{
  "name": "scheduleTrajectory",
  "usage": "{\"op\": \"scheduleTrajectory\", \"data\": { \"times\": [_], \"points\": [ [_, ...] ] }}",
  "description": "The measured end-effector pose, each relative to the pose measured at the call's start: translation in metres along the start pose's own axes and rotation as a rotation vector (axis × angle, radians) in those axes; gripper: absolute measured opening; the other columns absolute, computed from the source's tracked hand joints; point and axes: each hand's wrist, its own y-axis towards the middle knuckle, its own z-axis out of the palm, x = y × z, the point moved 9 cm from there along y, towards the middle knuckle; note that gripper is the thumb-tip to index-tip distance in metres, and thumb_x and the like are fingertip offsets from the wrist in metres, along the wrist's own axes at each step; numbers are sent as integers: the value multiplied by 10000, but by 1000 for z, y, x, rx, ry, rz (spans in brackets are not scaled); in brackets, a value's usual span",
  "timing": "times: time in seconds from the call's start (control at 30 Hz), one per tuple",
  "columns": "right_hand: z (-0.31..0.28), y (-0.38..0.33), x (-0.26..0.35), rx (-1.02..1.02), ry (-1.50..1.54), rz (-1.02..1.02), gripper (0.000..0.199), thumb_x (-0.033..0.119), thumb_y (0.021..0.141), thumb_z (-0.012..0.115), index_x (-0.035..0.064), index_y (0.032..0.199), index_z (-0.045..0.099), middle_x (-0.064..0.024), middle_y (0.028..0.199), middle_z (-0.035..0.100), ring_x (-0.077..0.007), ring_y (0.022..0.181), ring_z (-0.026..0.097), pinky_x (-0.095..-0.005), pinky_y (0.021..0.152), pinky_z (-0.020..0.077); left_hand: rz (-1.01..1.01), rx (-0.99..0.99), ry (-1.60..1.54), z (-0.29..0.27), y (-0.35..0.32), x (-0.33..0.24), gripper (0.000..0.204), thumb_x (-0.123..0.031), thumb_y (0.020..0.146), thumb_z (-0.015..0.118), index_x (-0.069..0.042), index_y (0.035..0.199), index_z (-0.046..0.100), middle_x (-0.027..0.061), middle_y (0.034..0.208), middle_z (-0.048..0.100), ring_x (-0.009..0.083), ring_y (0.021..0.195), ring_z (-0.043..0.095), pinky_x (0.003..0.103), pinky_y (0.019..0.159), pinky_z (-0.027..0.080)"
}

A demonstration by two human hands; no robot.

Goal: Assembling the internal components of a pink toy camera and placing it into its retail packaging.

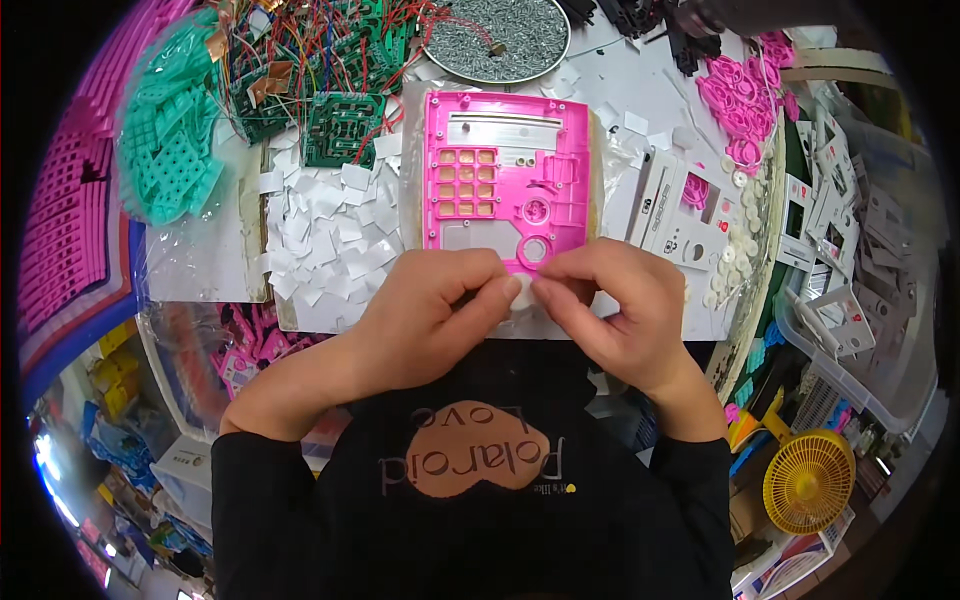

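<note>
In front of me a pink plastic housing [515,185] lies inner side up, with a grid of square holes at its left and round openings at its lower right. At its near edge, my left hand [435,305] and my right hand [625,305] meet with their fingertips almost together. Thumbs and forefingers of both pinch a small white piece [523,293]; fingers partly cover it, so its exact kind is unclear. A pink ring [535,250] sits at the housing's near end, just beyond the fingertips.
White paper squares [330,235] are heaped left of the housing. Behind lie wired green circuit boards [345,125] and a round tray of screws [495,40]. Pink rings [740,95], white discs [715,285] and printed white panels [680,210] are at right. Bagged teal keypads [170,130] lie far left.
</note>
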Motion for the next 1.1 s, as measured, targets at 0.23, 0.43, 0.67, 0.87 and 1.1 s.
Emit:
{"op": "scheduleTrajectory", "data": {
  "times": [0.23,0.43,0.67,0.87,1.1],
  "points": [
    [7,17,8,99,-182,34,114,28,827,773,43,908,694,-94,745,680,-273,632,673,-363,553,522,184,-159,257,-6,1,-15,205,-110,1023,601,5,854,614,103,623,531,175,536,513,338,520,393],
    [12,30,3,137,-408,25,104,77,838,749,47,886,662,-122,735,670,-334,659,669,-419,587,528,196,-164,317,-7,6,-10,141,-116,1013,617,-10,922,631,71,634,542,150,548,513,327,527,396],
    [26,50,-40,329,-782,28,197,208,854,751,60,844,621,-127,728,674,-343,681,671,-456,592,512,72,-241,225,-48,-7,-9,174,-82,973,654,-14,1132,636,-40,667,519,32,607,470,237,560,358],
    [35,53,-37,328,-850,-35,215,193,854,737,50,808,583,-137,682,651,-353,652,665,-474,585,521,75,-281,183,-56,-13,-3,188,-58,966,657,4,1143,636,-50,689,523,21,634,467,220,586,360],
    [39,59,-40,370,-913,56,188,180,850,720,43,823,595,-174,666,655,-376,634,675,-488,580,533,97,-312,213,-61,-13,-11,188,-67,953,683,-1,1125,644,-53,677,523,23,614,452,223,568,353]
  ]
}}
